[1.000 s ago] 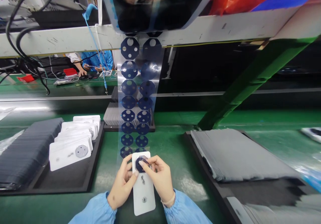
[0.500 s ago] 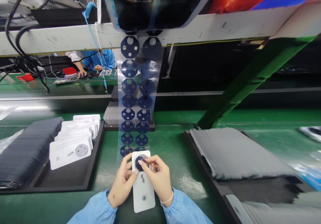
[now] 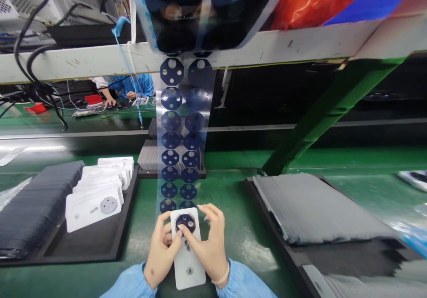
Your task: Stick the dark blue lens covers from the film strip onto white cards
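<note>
A white phone back panel stands tilted toward me, long side up and down, with small dark print on it. A dark octagonal sticker covers the round area near its top. My left hand is closed on the panel's left edge, thumb in front and fingers behind. The thumb of my right hand presses on the sticker's lower part, while its other fingers spread off to the right of the panel. Just beyond hangs a clear film strip carrying two columns of similar dark octagons.
At left, a black tray holds white panels and a row of dark sheets. Grey sheets fill a tray at right. A green post slants behind it. A co-worker's blue sleeve shows across the bench.
My right fingers have opened away from the sticker, which now lies flatter over the round area with my thumb on it. The panel has shifted slightly left, and the whole view has dropped a little.
</note>
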Demonstrator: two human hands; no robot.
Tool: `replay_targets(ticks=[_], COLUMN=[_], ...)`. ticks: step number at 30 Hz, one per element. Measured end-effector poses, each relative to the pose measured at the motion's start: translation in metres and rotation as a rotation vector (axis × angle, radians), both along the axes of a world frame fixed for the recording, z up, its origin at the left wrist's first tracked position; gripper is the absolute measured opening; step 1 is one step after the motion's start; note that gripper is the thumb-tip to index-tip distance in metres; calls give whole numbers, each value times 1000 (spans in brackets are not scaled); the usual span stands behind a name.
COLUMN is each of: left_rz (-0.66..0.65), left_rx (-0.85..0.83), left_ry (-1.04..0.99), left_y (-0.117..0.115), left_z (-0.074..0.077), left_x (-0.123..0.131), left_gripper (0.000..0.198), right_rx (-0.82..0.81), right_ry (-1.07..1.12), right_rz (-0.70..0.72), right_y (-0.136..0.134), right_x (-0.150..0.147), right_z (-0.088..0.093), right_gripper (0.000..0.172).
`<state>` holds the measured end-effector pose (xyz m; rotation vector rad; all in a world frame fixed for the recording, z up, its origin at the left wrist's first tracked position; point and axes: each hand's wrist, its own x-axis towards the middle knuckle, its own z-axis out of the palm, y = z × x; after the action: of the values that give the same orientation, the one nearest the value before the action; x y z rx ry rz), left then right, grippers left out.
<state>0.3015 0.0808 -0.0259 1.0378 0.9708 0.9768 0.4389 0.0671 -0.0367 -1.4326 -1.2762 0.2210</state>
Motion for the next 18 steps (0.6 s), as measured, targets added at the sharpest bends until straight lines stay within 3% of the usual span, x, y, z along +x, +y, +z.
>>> replay_targets(ticks=[3, 8, 11, 18], left_rz=[-8, 11, 11, -27], left_rx=[-7, 0, -6, -75], left_ry=[26, 94, 99, -20], left_y=[0, 1, 1, 1], left_z=[0, 6, 7, 12], left_x=[0, 2, 2, 0], left_gripper=[54, 59, 60, 55], right_rx=[-79, -320, -330, -283], right_ry=[123, 365, 426, 436], right_rz=[26, 282, 366, 385], right_y=[0, -2, -4, -1], right_x=[0, -1, -2, 1], right_z=[0, 8, 10, 3], right_gripper=[52, 22, 23, 32])
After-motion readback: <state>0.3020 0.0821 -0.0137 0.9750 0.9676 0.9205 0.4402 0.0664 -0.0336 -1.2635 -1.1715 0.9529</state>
